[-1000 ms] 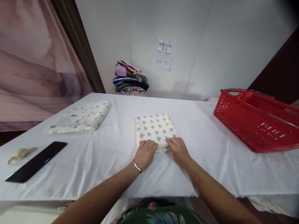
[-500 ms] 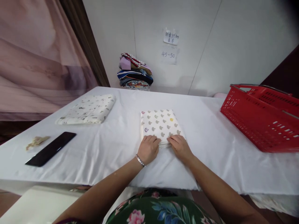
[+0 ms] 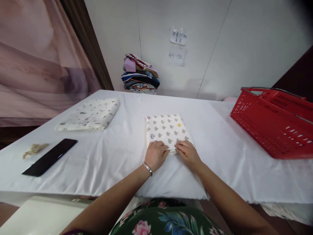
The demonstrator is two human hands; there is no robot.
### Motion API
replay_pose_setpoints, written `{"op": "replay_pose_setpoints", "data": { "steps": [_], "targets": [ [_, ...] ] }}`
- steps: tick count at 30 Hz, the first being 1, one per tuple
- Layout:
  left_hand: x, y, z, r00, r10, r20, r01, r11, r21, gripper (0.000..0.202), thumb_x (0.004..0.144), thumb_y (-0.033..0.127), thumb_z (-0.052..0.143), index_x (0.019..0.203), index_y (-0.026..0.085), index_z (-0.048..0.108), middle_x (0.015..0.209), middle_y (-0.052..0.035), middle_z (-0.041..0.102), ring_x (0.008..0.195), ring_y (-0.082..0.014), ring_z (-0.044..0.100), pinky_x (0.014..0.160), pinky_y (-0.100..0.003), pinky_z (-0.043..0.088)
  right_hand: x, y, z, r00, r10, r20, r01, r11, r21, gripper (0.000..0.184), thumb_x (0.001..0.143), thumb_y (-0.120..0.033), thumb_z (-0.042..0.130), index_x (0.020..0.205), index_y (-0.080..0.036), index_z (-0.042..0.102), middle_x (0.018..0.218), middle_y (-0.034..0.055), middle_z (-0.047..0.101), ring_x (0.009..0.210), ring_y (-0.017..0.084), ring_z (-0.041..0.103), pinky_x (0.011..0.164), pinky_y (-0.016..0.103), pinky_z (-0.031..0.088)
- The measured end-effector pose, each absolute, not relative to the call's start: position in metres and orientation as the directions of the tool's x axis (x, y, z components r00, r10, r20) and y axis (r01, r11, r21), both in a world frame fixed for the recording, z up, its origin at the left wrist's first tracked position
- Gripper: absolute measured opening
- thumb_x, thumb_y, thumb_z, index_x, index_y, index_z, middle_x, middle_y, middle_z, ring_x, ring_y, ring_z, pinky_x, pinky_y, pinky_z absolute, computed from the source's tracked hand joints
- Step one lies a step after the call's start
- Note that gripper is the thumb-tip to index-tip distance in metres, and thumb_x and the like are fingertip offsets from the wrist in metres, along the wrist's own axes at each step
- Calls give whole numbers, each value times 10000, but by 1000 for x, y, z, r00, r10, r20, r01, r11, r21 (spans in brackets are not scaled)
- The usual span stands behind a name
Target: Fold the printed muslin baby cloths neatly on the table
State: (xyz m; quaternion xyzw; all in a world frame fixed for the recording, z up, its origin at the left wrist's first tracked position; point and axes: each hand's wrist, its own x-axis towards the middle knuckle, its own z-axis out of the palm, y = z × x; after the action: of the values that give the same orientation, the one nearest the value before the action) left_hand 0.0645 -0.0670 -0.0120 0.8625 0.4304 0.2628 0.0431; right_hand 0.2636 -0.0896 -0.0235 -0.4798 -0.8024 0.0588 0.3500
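Observation:
A folded white cloth (image 3: 168, 128) printed with small grey mushroom shapes, a few of them coloured, lies flat on the white-covered table (image 3: 210, 130) in front of me. My left hand (image 3: 156, 155), with a silver bracelet at the wrist, grips the cloth's near edge at its left corner. At the right part of that same edge, my right hand (image 3: 187, 153) pinches the fabric between thumb and fingers. Several layers show between the two hands. The fingertips underneath are partly hidden.
Another folded patterned cloth (image 3: 90, 114) lies at the left. Nearer are a black flat slab (image 3: 51, 157) and a small beige bundle (image 3: 35, 149). A red plastic basket (image 3: 271, 124) stands at the right. Behind the table's far edge rises a stack of folded fabrics (image 3: 140, 73).
Both hands stay at the near edge of the mushroom-print cloth, with only a slight shift of the fingers. The whole view has moved a little.

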Motion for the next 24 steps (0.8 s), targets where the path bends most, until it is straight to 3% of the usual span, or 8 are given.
{"op": "replay_pose_setpoints", "data": {
  "steps": [4, 10, 14, 24],
  "targets": [
    [66, -66, -13, 504, 747, 434, 717, -642, 272, 150, 853, 283, 513, 841, 212, 644, 813, -32, 589, 802, -177, 493, 723, -338, 344, 262, -87, -24, -315, 809, 497, 750, 533, -392, 197, 878, -222, 480, 991, -219, 642, 962, 61, 612, 882, 200, 528, 777, 373, 434],
    [66, -66, -17, 474, 717, 510, 696, -660, 281, 215, 882, 258, 458, 772, 195, 632, 784, -27, 589, 764, -160, 490, 712, -323, 334, 262, -89, -25, -280, 786, 551, 713, 555, -430, 198, 888, -198, 455, 945, -221, 643, 950, 53, 615, 879, 187, 530, 775, 364, 435],
    [62, -67, -20, 546, 613, 571, 647, -741, 177, 189, 881, 239, 459, 823, 200, 635, 798, -34, 600, 782, -169, 496, 724, -332, 332, 263, -91, -24, -327, 745, 582, 681, 612, -401, 193, 887, -183, 457, 938, -222, 639, 922, 50, 619, 863, 179, 533, 771, 356, 434],
    [52, -66, -18, 632, 605, 485, 642, -759, 111, 192, 895, 255, 441, 956, 226, 621, 857, -35, 607, 821, -177, 498, 721, -333, 335, 271, -91, -25, -432, 730, 530, 701, 641, -311, 214, 888, -191, 461, 1037, -217, 611, 1008, 72, 600, 938, 187, 526, 820, 375, 433]
  ]
}}
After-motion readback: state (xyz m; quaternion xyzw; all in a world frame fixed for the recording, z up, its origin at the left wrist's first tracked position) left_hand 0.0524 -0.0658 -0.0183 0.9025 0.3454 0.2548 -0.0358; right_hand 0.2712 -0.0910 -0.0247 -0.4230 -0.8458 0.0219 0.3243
